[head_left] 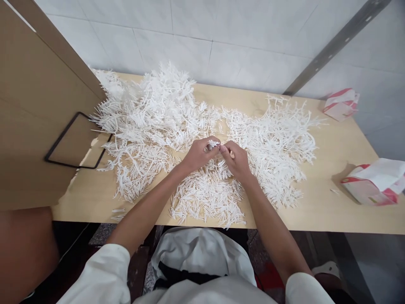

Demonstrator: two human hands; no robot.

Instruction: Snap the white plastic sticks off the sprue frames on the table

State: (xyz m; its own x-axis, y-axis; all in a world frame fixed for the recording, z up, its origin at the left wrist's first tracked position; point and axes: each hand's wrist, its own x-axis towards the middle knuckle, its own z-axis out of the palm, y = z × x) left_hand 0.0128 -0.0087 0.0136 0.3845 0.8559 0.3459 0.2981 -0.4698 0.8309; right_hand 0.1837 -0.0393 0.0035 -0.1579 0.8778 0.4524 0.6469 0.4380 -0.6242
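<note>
My left hand (200, 154) is closed around a small white branched plastic piece (213, 144), whose thin tips show between thumb and fingers. Fingertips of my right hand (237, 159) are pinched together against the left fingertips; what they grip is hidden. Both hands are just above the table, between heaps of white plastic pieces. Below them lies a flat pile of small loose white sticks (209, 196). A tall heap of white branched pieces (152, 105) rises at the back left, and another heap of white branched pieces (272, 139) spreads to the right.
A brown cardboard panel (38, 97) stands at the left, near a black wire frame (79, 164). Two red-and-white paper packets (370, 183) sit on the right of the wooden table (322, 181). A tiled wall (240, 29) and a metal upright (335, 48) border the back.
</note>
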